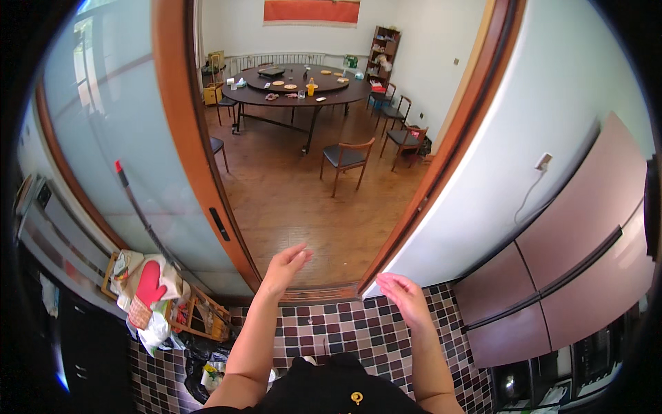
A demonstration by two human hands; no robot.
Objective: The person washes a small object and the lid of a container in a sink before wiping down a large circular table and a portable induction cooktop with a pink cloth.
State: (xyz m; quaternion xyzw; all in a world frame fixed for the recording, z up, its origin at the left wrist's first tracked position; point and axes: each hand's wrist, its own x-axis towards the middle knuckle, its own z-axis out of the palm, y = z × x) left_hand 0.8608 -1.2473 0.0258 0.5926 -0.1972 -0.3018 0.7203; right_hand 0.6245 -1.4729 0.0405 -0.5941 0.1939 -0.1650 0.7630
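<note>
Both of my hands reach forward in the air at a doorway. My left hand (287, 269) has its fingers slightly curled and apart, with nothing in it, over the sill side of the wooden floor (295, 207). Near the foot of the right door frame (439, 176) hangs my right hand (404, 299), empty, its fingers extended close together. A frosted glass sliding door (129, 119) with a dark recessed handle (219, 224) stands to the left. Through the opening, a large round dark table (331, 98) holds plates, a bottle of orange drink (311, 87) and a glass.
A wooden chair (347, 155) stands beyond the doorway, with more chairs by the right wall. At left, a red oven mitt (150, 284) lies on a cluttered rack beside a leaning pole (142, 217). A black trash bag (196, 370) sits on the tiled floor. A pinkish refrigerator (579, 259) stands right.
</note>
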